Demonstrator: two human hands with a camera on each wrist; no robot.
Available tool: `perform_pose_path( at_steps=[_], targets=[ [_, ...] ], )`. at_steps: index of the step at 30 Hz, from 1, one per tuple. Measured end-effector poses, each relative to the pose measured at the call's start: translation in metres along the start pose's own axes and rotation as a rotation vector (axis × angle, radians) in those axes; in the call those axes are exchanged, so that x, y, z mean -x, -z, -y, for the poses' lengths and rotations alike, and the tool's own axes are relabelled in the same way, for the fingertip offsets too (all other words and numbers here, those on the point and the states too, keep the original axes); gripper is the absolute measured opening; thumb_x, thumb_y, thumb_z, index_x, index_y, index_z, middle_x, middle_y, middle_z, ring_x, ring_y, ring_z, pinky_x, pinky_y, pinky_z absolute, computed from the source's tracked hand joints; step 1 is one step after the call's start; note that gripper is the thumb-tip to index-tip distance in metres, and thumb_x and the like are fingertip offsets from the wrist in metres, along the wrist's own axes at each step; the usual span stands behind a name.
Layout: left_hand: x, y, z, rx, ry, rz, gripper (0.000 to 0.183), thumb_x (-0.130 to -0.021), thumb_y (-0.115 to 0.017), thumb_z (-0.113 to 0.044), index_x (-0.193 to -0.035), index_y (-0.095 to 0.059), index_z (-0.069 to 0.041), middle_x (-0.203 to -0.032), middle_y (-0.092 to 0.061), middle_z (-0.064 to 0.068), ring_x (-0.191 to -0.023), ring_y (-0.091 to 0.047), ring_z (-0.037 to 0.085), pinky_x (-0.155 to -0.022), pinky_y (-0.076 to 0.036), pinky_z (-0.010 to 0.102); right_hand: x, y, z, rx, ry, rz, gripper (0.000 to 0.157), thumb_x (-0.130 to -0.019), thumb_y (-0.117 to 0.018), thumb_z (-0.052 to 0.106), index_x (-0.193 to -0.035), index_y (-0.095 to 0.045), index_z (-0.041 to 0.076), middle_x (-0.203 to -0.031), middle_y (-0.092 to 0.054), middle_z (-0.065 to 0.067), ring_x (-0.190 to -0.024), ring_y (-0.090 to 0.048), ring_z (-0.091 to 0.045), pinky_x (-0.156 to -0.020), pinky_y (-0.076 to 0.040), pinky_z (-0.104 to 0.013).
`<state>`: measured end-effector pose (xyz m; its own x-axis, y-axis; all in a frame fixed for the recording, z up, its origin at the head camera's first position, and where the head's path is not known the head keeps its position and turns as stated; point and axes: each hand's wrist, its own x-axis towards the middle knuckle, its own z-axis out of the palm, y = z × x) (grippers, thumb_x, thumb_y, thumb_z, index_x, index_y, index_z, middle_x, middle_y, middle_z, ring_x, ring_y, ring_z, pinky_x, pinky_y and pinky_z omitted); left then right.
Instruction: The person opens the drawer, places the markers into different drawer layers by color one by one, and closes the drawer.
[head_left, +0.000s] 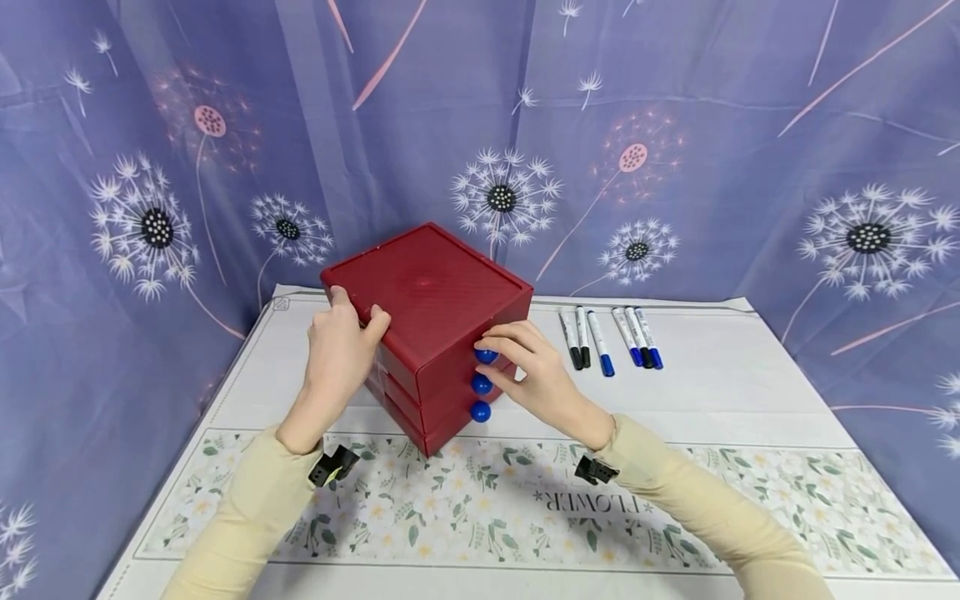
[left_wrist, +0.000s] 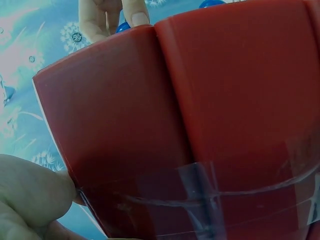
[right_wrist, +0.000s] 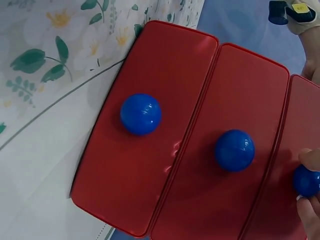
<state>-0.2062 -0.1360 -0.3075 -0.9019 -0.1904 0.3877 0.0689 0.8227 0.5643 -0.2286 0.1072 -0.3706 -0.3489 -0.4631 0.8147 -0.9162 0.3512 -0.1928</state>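
A red three-drawer box [head_left: 427, 287] stands at an angle on the table, with a round blue knob on each drawer front. My right hand [head_left: 536, 375] pinches the top knob [right_wrist: 306, 181] between thumb and fingers. Below it are the middle knob [right_wrist: 234, 150] and the bottom knob [right_wrist: 140, 114], both untouched. The drawer fronts look flush with one another. At the box's top left edge, my left hand [head_left: 337, 346] grips the rim, its thumb on the top; part of its fingers is hidden. Clear tape [left_wrist: 200, 195] runs across the box's side.
Several capped markers [head_left: 598, 343] with black or blue caps lie in two groups right of the box. A floral strip [head_left: 465, 517] crosses the front of the white table covering [head_left: 720, 375]. A purple dandelion-print curtain [head_left: 720, 167] hangs behind.
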Motion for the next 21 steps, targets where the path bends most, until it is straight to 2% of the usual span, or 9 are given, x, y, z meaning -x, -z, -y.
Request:
perform_pose_path(
  at_steps=[4,9,13,17,21],
  targets=[
    [0.0,-0.001,0.0,-0.005,-0.01,0.0,0.062,-0.086,-0.042,-0.025,-0.126,-0.035,0.023,-0.057,-0.056,0.024,-0.051,-0.058,0.036,-0.046,-0.046,0.037,0.005,0.001,0.0,0.012,-0.026,-0.014,0.043,-0.07,-0.076,0.011,-0.111,-0.062,0.007,-0.108,-0.059,-0.007,-0.096,-0.053,-0.017,-0.08,-0.044,-0.025],
    [-0.001,-0.002,0.001,0.003,-0.006,0.001,0.064,-0.086,-0.041,-0.024,-0.129,-0.032,0.022,-0.052,-0.053,0.02,-0.046,-0.056,0.031,-0.041,-0.04,0.029,0.014,0.0,0.0,-0.037,-0.106,-0.025,0.052,-0.072,-0.074,0.009,-0.118,-0.052,-0.002,-0.11,-0.056,-0.011,-0.093,-0.056,-0.018,-0.077,-0.05,-0.027],
    [0.0,-0.003,0.001,0.001,-0.002,-0.001,0.064,-0.086,-0.041,-0.023,-0.13,-0.031,0.022,-0.048,-0.05,0.017,-0.042,-0.052,0.028,-0.038,-0.035,0.025,0.024,-0.004,-0.001,-0.077,-0.205,0.01,0.041,-0.078,-0.065,0.005,-0.113,-0.047,-0.006,-0.105,-0.054,-0.012,-0.092,-0.056,-0.019,-0.074,-0.053,-0.029],
    [0.001,-0.003,0.0,0.008,0.004,-0.003,0.064,-0.086,-0.04,-0.023,-0.131,-0.03,0.022,-0.048,-0.049,0.016,-0.04,-0.051,0.027,-0.037,-0.035,0.025,0.029,-0.009,-0.001,-0.103,-0.285,0.07,0.026,-0.083,-0.061,0.006,-0.106,-0.05,0.002,-0.099,-0.055,-0.008,-0.089,-0.057,-0.016,-0.072,-0.053,-0.029],
    [0.001,-0.003,0.0,0.012,-0.002,-0.007,0.064,-0.087,-0.04,-0.023,-0.13,-0.03,0.022,-0.048,-0.049,0.016,-0.04,-0.052,0.028,-0.037,-0.036,0.025,0.03,-0.012,-0.002,-0.135,-0.318,0.105,0.023,-0.083,-0.063,0.008,-0.104,-0.054,0.007,-0.093,-0.059,-0.005,-0.082,-0.06,-0.012,-0.07,-0.053,-0.029]
  ],
)
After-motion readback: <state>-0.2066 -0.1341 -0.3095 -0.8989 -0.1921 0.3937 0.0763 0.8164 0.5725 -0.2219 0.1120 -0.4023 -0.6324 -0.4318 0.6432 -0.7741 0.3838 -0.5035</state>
